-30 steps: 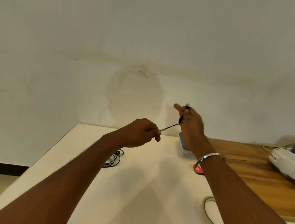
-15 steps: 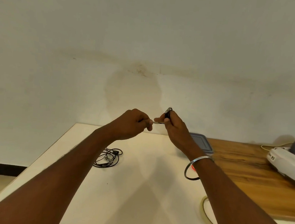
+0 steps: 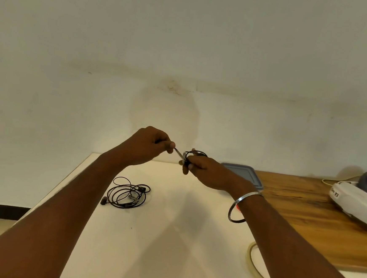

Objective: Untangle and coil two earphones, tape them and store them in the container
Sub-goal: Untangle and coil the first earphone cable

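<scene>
Above the far part of the white table point(image 3: 148, 241), my right hand point(image 3: 204, 170) grips a small coil of black earphone cable point(image 3: 193, 155). My left hand point(image 3: 149, 147) pinches the free end of that same cable, a short silver-tipped stretch running between the two hands. A second black earphone point(image 3: 126, 192) lies in a loose tangle on the table, left of centre and below my left forearm. A grey lidded container point(image 3: 244, 172) sits at the far edge, partly behind my right wrist. A roll of clear tape point(image 3: 256, 267) lies near my right forearm, half hidden by it.
A wooden board point(image 3: 303, 218) covers the right side of the table. On it at the far right rests a white and grey device point(image 3: 358, 196) with a pale cable. A small red object point(image 3: 238, 208) peeks out under my right wrist. A plain wall stands behind the table.
My right hand has dropped from a raised position and come close to my left hand. The cable stretch between them has shortened, and a small coil now shows at my right hand.
</scene>
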